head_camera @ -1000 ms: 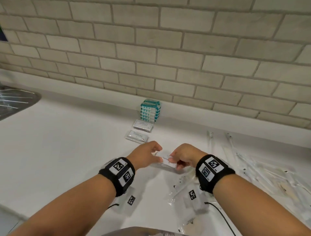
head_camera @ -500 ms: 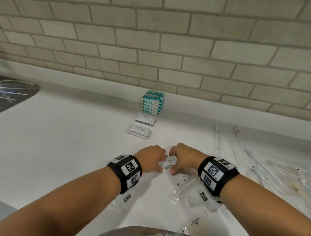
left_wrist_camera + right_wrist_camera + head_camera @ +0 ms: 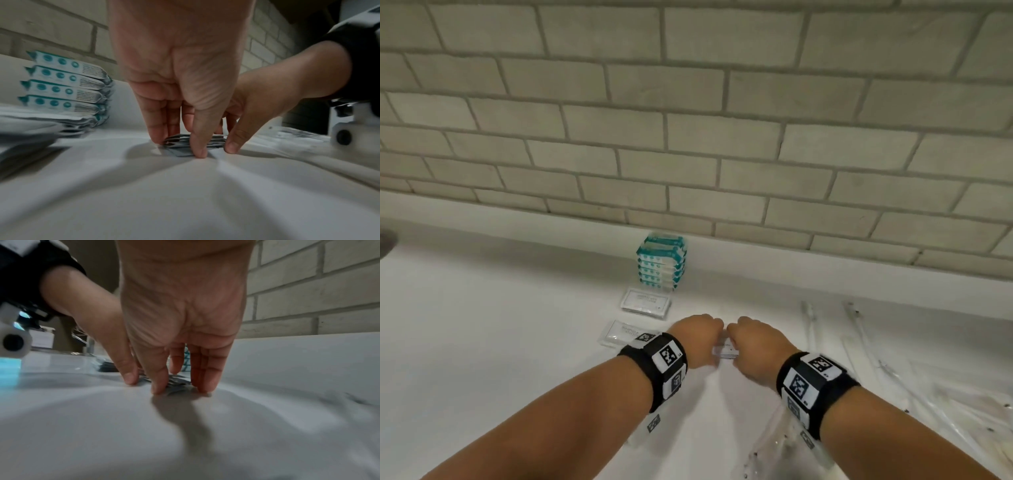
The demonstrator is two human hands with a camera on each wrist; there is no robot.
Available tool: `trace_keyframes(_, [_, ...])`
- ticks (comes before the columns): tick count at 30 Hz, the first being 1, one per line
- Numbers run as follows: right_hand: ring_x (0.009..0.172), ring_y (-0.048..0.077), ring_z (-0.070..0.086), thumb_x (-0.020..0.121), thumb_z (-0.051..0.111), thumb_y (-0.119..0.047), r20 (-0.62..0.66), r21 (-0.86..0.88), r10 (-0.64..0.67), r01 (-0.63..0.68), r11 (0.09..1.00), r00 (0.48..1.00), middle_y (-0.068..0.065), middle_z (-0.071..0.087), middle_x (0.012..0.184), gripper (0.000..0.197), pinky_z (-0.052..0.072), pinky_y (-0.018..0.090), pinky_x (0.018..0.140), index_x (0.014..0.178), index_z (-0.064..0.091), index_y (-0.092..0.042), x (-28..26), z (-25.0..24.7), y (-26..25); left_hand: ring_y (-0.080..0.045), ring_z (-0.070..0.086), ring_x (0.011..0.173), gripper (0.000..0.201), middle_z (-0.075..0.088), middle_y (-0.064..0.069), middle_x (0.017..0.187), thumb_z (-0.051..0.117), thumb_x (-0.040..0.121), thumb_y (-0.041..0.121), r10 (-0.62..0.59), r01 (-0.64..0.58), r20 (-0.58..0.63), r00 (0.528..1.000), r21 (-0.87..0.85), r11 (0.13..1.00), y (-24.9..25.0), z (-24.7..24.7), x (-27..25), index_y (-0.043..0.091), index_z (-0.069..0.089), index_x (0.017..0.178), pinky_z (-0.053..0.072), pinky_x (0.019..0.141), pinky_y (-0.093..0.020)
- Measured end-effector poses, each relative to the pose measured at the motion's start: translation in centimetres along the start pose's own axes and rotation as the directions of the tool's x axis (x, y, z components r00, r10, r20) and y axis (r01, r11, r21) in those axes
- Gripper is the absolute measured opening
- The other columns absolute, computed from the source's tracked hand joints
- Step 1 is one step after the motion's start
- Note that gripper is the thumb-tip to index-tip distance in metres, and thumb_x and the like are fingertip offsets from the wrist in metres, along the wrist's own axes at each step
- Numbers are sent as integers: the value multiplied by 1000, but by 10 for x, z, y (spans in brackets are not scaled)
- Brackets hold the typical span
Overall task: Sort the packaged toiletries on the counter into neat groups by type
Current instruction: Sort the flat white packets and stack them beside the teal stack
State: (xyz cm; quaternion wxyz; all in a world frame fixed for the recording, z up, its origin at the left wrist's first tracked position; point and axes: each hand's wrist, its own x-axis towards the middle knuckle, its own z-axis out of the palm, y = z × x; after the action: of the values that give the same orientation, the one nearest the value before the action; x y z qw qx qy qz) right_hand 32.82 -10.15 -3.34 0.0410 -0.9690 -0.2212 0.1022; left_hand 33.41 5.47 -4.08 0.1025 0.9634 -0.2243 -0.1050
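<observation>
Both the left hand (image 3: 697, 337) and right hand (image 3: 755, 342) pinch the small sachet stack (image 3: 193, 142) between downward fingertips; uneven squeezing could fan the slippery packets apart.

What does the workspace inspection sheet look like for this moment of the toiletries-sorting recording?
Surface: white counter, sink edge at far left.
Job's things: small stack of flat packets on the counter between both hands; teal-printed packs stacked at the wall; two piles of white sachets in front of them.
Clutter: loose clear-wrapped long items spread at right.
Grippers: left hand and right hand pinch the packet stack from opposite sides, fingertips down.
Cables: nothing seen.
Surroundings: pale brick-tile wall.
</observation>
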Motion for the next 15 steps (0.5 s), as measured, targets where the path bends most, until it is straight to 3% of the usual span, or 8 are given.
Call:
trace_keyframes(4, [104,27,56,86,50,-16,-23,-9,67,-67,998,997,8,52,117,36,43,31,79,123,52,-15,45,-6,29,-30,54,108,37,57,-13,117,64,87,25,4,-3,-6,1000,91,996,-19,-8,54,5,55,117,44,89,-37])
trace_keyframes(9, [118,30,54,95,45,-19,-12,3,116,-116,993,993,9,53,130,36,44,35,93,130,50,-14,102,-21,49,-33,54,114,46,55,-13,126,59,90,28,-95,99,-28,995,245,964,-41,-24,114,11,46,131,43,96,-40])
trace_keyframes(13, [124,21,52,88,55,-21,-21,211,81,-75,975,996,-5,47,142,55,42,31,103,141,43,-30,133,-26,63,-30,53,115,45,54,-8,123,64,83,26,-172,196,-98,980,369,909,-51,-34,143,15,51,125,46,95,-43])
trace_keyframes(15, [121,17,54,86,57,-15,-16,244,53,-48,969,998,-9,50,138,54,44,32,103,137,49,-31,143,-26,69,-31,51,114,44,49,-9,124,63,82,25,-204,242,-139,969,363,900,-55,-34,150,15,51,123,46,94,-42])
